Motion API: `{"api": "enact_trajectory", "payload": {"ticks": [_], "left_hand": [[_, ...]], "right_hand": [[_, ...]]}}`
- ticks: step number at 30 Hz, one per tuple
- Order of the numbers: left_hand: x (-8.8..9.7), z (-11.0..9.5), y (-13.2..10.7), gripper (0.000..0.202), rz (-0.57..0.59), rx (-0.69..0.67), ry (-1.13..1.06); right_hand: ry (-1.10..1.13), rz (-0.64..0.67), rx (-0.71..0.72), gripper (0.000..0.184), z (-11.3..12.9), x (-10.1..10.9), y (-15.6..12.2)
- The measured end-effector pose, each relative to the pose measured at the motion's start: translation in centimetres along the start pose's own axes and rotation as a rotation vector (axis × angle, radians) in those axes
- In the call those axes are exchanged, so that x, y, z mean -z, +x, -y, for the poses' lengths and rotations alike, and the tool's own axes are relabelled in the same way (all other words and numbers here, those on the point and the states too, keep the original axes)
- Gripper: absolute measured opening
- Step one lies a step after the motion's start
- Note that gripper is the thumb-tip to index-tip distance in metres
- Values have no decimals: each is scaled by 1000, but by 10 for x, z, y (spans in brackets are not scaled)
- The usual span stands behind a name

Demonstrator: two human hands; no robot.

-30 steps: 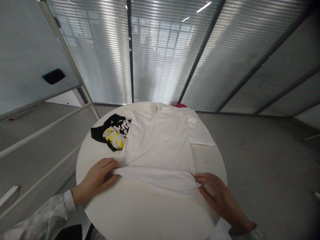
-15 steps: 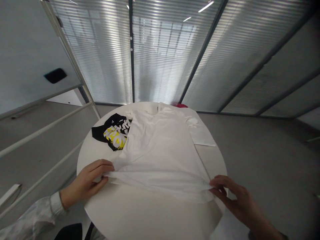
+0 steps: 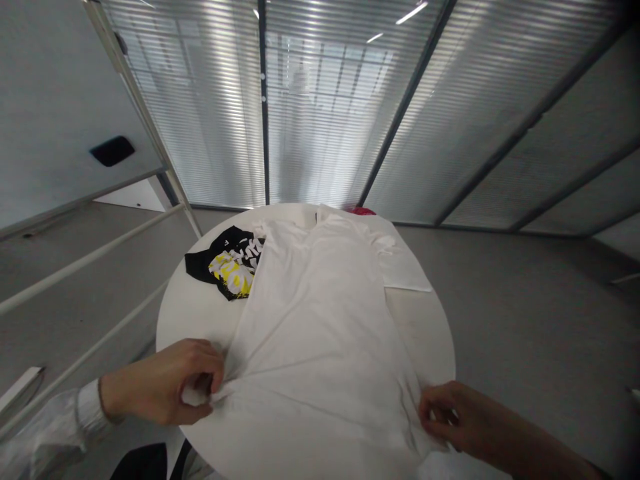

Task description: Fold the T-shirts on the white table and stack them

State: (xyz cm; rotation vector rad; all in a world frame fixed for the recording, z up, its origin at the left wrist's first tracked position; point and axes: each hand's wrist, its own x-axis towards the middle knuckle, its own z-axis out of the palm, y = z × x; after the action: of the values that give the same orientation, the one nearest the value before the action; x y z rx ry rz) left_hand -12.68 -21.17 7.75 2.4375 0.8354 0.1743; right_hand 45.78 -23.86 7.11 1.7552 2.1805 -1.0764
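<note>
A white T-shirt (image 3: 320,320) lies spread over the round white table (image 3: 190,320), its short sleeves toward the far side and its lower part toward me. My left hand (image 3: 175,380) pinches the shirt's left edge near the hem between thumb and fingers. At the opposite side, my right hand (image 3: 445,413) is closed on the right edge of the same shirt. Creases run across the cloth from the left pinch. The near hem blends with the tabletop, so its exact line is hard to see.
A black garment with yellow and white print (image 3: 233,263) lies crumpled at the table's left. Folded white cloth (image 3: 413,270) sits partly beneath the shirt on the right. Something red (image 3: 363,211) shows at the far edge. A white metal rail (image 3: 90,260) stands at the left.
Both hands have moved down toward me, drawing the shirt's lower part nearer. The cloth now reaches closer to the table's front edge, with fresh creases near the left hand.
</note>
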Motion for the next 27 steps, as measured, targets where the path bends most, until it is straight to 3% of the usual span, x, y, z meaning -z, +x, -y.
{"api": "enact_trajectory", "payload": {"ticks": [2,4,8,10,16,27], "left_hand": [[6,1,8,9,23,59,-112],[12,8,20,14,-11,119,-157],[15,24,50,20,-132,145,-15],[12,28,61,22,-147,144,79],[4,27,62,31,-142,176,145],[-4,22,57,28,-235,77,161]], "right_hand": [[-47,-87,34,25,7,9,7],[-110,-219,68,32,21,18,20],[-288,-526,41,36,50,21,53],[-358,-596,-24,37,56,15,65],[-272,-543,-58,24,34,1,68],[-68,-581,-43,33,16,1,57]]}}
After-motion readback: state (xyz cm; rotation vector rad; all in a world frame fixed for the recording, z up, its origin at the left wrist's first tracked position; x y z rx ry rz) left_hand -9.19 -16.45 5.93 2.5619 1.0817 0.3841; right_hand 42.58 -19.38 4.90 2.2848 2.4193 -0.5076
